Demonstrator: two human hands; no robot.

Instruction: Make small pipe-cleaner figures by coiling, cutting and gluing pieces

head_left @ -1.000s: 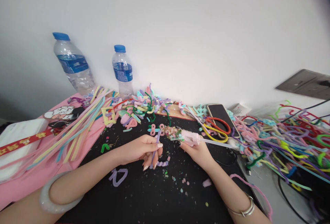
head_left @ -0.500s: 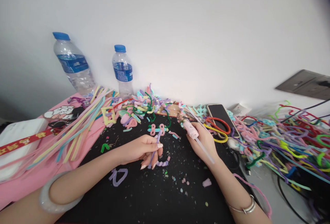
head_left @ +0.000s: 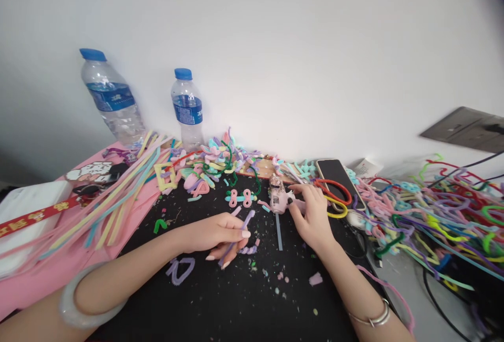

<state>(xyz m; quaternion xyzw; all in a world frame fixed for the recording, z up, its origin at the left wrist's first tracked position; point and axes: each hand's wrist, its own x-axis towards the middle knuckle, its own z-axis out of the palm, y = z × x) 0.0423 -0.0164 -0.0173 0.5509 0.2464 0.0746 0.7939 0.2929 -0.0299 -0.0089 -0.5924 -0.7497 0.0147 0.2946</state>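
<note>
My left hand (head_left: 224, 234) pinches a short lilac pipe cleaner (head_left: 247, 220) between thumb and forefinger, its other fingers curled below. My right hand (head_left: 313, 213) is around the handle of a pink hot glue gun (head_left: 279, 203), thumb on the near side and fingers on the far side. The gun rests low at the mat, with a translucent glue stick (head_left: 279, 232) jutting out towards me. Between the hands, a pink and blue pipe cleaner piece with two loops (head_left: 247, 198) lies on the black mat (head_left: 236, 305). A twisted lilac piece (head_left: 248, 250) is beside my left fingertips.
Two water bottles (head_left: 188, 108) stand by the wall. Long pipe cleaners (head_left: 114, 195) cover the pink sheet at left, and a tangled pile (head_left: 425, 205) fills the right. A phone (head_left: 340, 182) and red-handled scissors (head_left: 336, 189) lie behind my right hand. A bent lilac piece (head_left: 183, 270) lies in front.
My right hand has turned the glue gun and lowered it towards the mat, so its glue stick now points towards me. My left hand has shifted slightly left, the lilac pipe cleaner tilting more.
</note>
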